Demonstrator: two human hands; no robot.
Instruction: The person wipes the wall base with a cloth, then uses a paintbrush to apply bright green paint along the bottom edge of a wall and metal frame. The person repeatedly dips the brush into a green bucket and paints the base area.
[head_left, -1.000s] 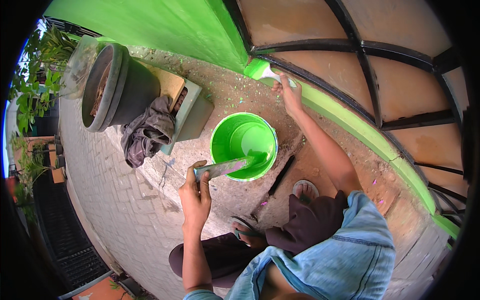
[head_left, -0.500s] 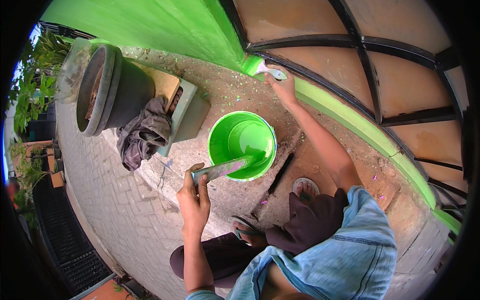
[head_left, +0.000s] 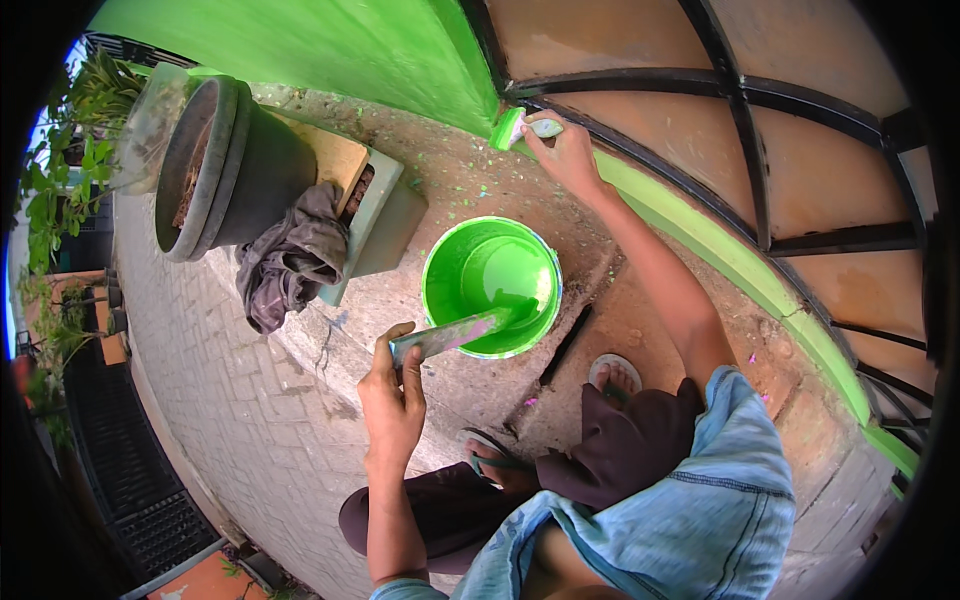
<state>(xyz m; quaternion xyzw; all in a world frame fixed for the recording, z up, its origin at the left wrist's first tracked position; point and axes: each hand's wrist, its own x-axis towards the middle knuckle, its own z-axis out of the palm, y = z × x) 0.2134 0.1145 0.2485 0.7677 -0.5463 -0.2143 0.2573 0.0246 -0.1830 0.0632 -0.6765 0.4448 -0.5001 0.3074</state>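
My right hand grips the handle of a paintbrush, its bristles wet with green paint. The bristles are at the corner where the green wall meets the low ledge under the dark frame. Between the thumb and fingers of my left hand is a flat paint-smeared stick. Its far end reaches into the bucket, whose inside is coated green, with green paint in the bottom. The bucket stands on the ground in front of me.
Left of the bucket, a large dark plant pot stands beside a grey-green planter box. A crumpled dark cloth hangs over the box. A black strip lies near my sandalled feet. Dark-framed panels rise on the right.
My right hand has turned the paintbrush, and its bristles have come away to the near side of the wall corner. The left hand keeps the stick in the bucket; the view has shifted slightly.
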